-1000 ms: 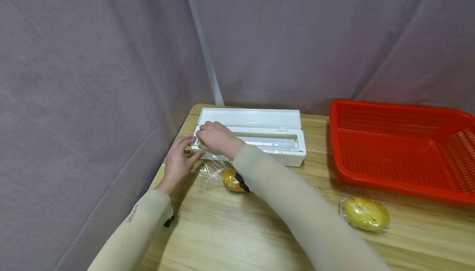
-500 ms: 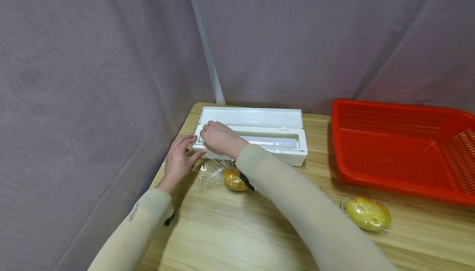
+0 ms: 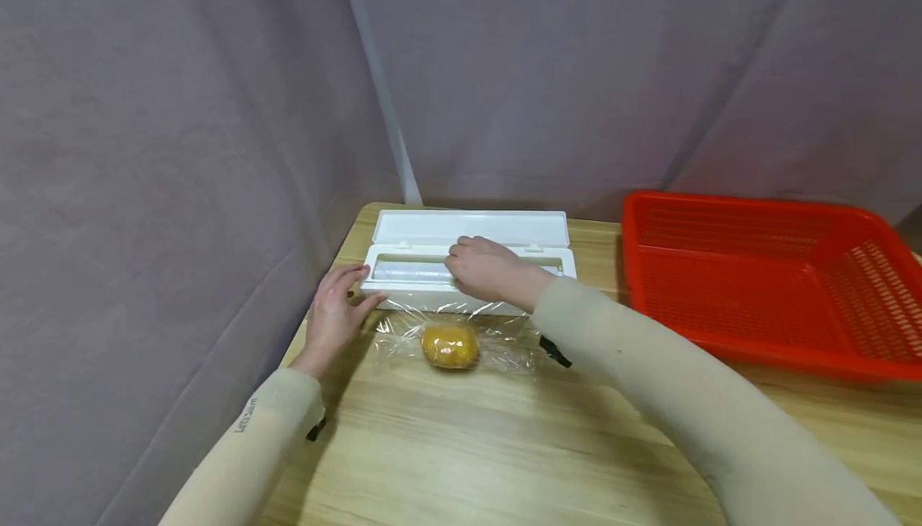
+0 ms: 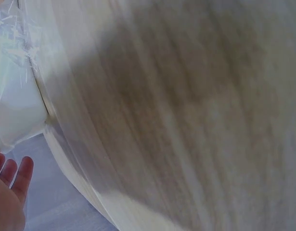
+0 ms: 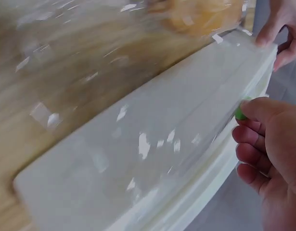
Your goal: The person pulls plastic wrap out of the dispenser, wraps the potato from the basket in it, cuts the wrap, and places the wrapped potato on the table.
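A white cling film dispenser (image 3: 425, 300) lies with its lid tipped back, the film roll (image 3: 410, 271) showing inside. My left hand (image 3: 334, 314) holds its left end between thumb and fingers. Along the front slot, my right hand (image 3: 490, 270) pinches a small green slide cutter (image 5: 240, 111) with thumb and curled fingers, about midway along the box. Clear cling film (image 3: 497, 342) spreads from the box's front over the table and covers a yellow, mango-like fruit (image 3: 450, 347). In the left wrist view, only some fingers (image 4: 23, 175) and a corner of the dispenser appear.
A red perforated plastic basket (image 3: 720, 342) stands to the right of the dispenser. Grey curtains (image 3: 540, 94) hang behind and to the left of the wooden table (image 3: 432, 454). My right sleeve (image 3: 648, 366) crosses the table's right part.
My right hand has slid rightward along the dispenser from its left end to about its middle. My left hand stays at the left end. The wrapped yellow-green fruit on the right is no longer visible.
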### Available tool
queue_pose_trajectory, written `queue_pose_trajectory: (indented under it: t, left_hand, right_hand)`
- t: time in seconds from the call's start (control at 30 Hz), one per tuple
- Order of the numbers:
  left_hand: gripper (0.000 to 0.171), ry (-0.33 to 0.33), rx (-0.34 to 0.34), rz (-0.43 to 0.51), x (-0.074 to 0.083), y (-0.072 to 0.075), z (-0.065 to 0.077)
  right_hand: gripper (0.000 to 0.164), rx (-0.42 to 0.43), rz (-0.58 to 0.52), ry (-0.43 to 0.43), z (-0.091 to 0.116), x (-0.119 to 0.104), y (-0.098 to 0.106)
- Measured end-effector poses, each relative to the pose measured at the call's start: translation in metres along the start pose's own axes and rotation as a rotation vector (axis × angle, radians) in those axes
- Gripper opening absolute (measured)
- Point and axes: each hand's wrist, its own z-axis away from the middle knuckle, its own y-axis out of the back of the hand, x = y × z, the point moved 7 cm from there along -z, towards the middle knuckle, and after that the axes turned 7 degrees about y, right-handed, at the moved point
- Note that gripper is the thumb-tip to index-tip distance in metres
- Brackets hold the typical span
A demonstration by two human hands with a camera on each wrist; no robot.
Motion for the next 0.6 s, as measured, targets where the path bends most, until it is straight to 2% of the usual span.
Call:
queue_pose_trajectory:
  t: [0.27,0.4,0.6]
  left_hand:
    - [0.055,0.004,-0.023,-0.016,-0.002,0.004,-0.001]
    - [0.054,0.008,-0.022,-0.021,-0.003,0.004,-0.002]
    - [0.055,-0.010,-0.012,-0.017,-0.003,0.002,-0.003]
  right_hand:
    - [0.013,-0.047,0.042,0.015,0.050,0.021,-0.001]
    - [0.008,-0.030,0.074,0.035,0.071,0.030,-0.002]
    - [0.006,-0.008,0.065,0.041,0.093,0.039,-0.001]
